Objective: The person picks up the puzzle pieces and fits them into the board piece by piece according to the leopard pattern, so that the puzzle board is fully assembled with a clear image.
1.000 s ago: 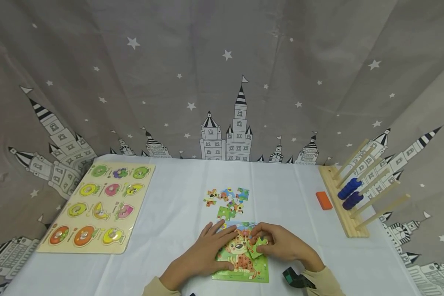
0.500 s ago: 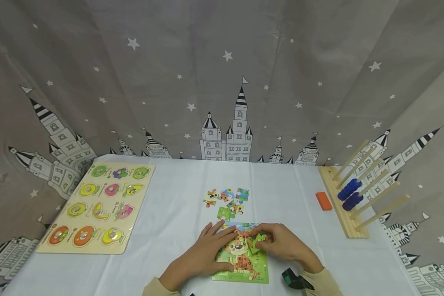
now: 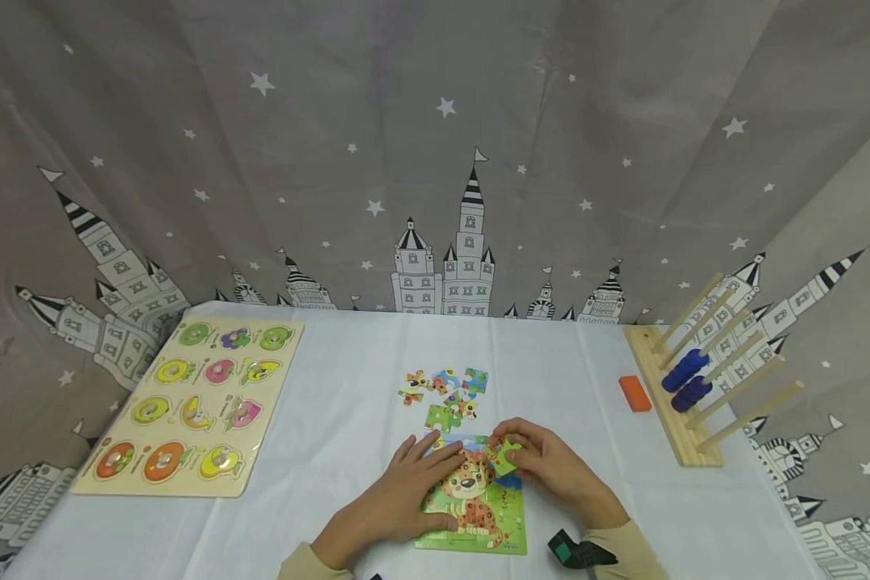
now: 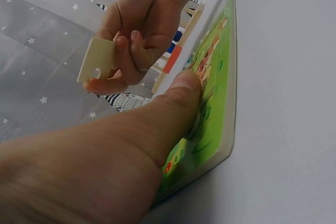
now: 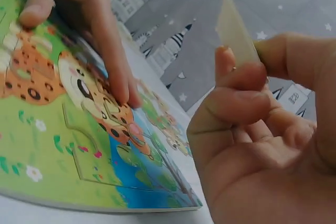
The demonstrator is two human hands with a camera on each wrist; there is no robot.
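A leopard-picture jigsaw board (image 3: 511,536) lies on the white table in front of the person. Across its left side rests the left hand (image 3: 406,493), fingers spread, thumb on the lower part. The right hand (image 3: 551,463) pinches a green puzzle piece (image 3: 503,457) between thumb and fingers. In the left wrist view the pale back of this puzzle piece (image 4: 94,59) shows, held clear of the board (image 4: 226,119). The right wrist view shows the puzzle piece (image 5: 236,32) nearly edge-on, and an outlined piece shape on the board (image 5: 94,182) beside the leopard's head.
Several loose puzzle pieces (image 3: 444,417) lie just beyond the board. A fruit peg puzzle (image 3: 210,403) is at the left. At the right are an orange block (image 3: 634,393) and a wooden peg rack (image 3: 699,455) with blue rings (image 3: 685,369).
The right hand has lifted the green puzzle piece off the board and turned it, uncovering the area beside the leopard's head. The left hand has stayed in place.
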